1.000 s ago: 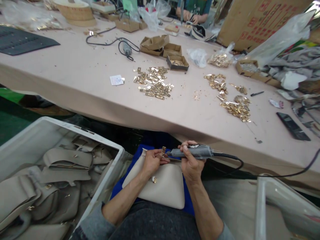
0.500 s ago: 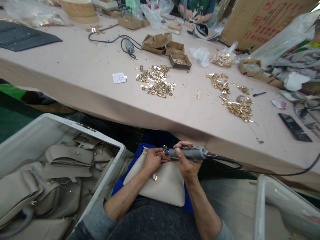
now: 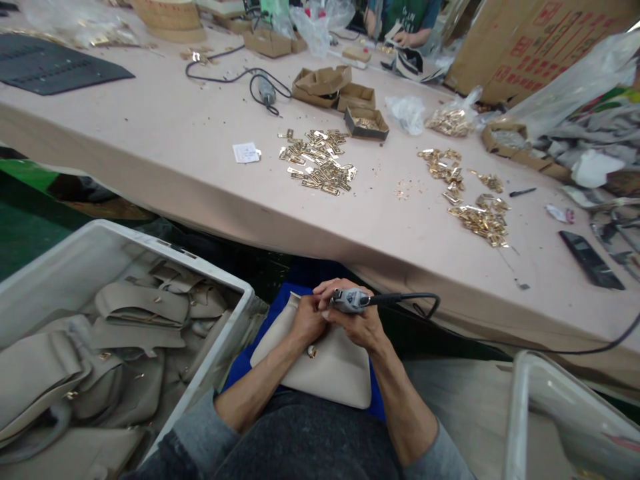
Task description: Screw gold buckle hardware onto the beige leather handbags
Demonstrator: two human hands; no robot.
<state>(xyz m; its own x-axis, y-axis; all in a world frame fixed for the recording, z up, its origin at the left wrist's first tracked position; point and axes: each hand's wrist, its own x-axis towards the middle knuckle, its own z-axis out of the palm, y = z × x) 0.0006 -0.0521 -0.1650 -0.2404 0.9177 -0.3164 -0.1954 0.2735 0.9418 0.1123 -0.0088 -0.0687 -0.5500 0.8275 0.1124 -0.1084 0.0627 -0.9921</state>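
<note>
1. Right hand [image 3: 361, 327] clasps the grey corded power tool [image 3: 351, 300], meeting the left hand [image 3: 307, 321] — whose grip is hidden.
2. Beige handbag [image 3: 333, 373] rests on blue cloth [image 3: 242, 365] under both hands — probably for support.

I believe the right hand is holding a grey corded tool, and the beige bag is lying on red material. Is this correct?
Not quite: the material is blue, as the head view shows. The right hand does hold the grey corded tool, and the beige bag lies on that material.
</note>
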